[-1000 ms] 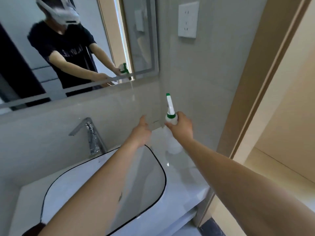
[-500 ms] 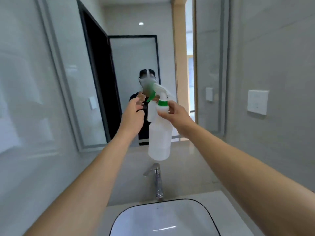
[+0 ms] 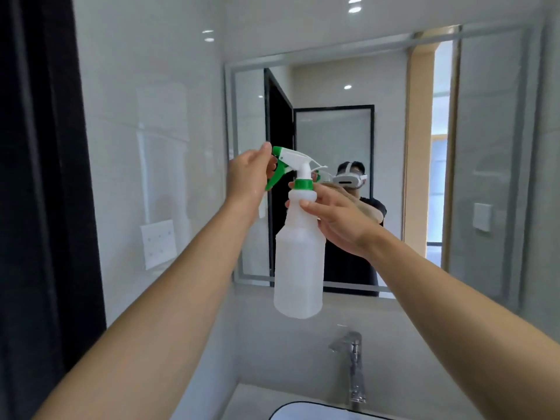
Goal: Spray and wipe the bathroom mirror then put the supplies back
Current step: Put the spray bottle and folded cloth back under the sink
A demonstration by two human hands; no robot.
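A translucent white spray bottle (image 3: 298, 262) with a green collar and green trigger hangs upright in front of the bathroom mirror (image 3: 333, 131). My right hand (image 3: 336, 219) grips the bottle's neck and shoulder just under the collar. My left hand (image 3: 250, 174) is at the spray head, its fingers curled at the green trigger and nozzle tip. The nozzle points left. The mirror reflects a person wearing a headset, partly hidden behind the bottle. No cloth is in view.
A chrome faucet (image 3: 353, 368) stands below the mirror, over the black-rimmed white basin (image 3: 315, 412) at the bottom edge. A glossy tiled wall (image 3: 151, 177) runs along the left beside a dark door edge (image 3: 36, 207).
The bottle went from the counter's right corner up to chest height before the mirror. My left hand moved onto the spray head. My view swung up and left.
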